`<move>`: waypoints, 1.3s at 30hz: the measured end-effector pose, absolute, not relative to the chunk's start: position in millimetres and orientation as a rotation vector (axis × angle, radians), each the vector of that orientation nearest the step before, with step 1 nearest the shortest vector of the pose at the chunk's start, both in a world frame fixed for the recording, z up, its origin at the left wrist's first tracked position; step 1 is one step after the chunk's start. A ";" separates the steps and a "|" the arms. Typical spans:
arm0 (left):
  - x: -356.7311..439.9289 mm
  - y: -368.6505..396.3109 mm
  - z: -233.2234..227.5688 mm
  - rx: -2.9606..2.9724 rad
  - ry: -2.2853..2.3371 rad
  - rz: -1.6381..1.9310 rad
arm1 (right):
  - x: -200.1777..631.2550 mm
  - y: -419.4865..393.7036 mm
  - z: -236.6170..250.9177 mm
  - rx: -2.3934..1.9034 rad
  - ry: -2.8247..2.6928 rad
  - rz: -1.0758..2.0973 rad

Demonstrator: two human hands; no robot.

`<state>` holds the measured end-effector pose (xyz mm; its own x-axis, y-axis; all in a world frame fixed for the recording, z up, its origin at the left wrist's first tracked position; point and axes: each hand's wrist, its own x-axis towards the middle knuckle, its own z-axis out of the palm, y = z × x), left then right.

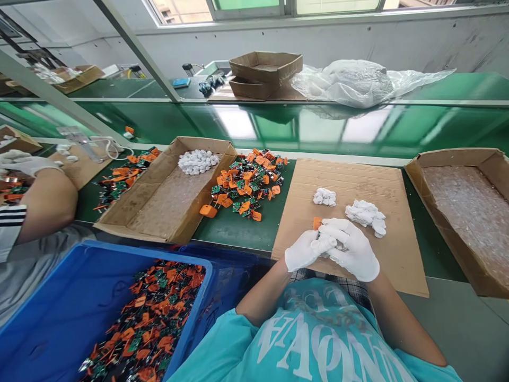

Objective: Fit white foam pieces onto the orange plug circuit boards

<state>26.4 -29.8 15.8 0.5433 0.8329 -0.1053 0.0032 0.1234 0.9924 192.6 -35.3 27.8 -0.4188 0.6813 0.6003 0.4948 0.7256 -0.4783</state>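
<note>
The left hand and the right hand, both white-gloved, met over the cardboard sheet, their grip narrow and closed round one piece. Its orange end poked out beyond the fingertips; the rest was mostly hidden, so which hand bore more of it could not fairly be told. Good handling seemed to call for a light, steady pinch, low over the sheet, without bending the piece.

On the left, the blue bin had smooth plastic walls. The left box was creased, low-walled cardboard, with rounded white lumps at its far end. Next came a spiky pile of squarish orange caps and green boards on the glossy table. The small heap looked knobbly, the larger heap soft and crumpled. The right box had a clear, wrinkled lining.
</note>
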 end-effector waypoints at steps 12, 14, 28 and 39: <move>38.7 -32.5 -15.5 0.989 0.670 0.854 | 189.7 -37.7 32.8 -0.915 -2.006 0.429; 44.0 -33.7 -20.3 0.915 0.632 0.910 | 186.6 -39.0 35.2 -0.904 -1.985 0.482; 45.0 -42.4 -16.3 0.978 0.554 1.036 | 177.0 -49.2 33.7 -0.947 -1.803 0.538; 32.1 -44.1 4.0 1.422 0.816 1.124 | 172.8 -55.3 29.2 -1.002 -1.779 0.133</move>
<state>32.1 -44.1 4.0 0.3141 0.9296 0.1928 -0.1039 -0.1682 0.9803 172.8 -55.3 29.2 -0.1077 0.6785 0.7267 0.5625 0.6443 -0.5182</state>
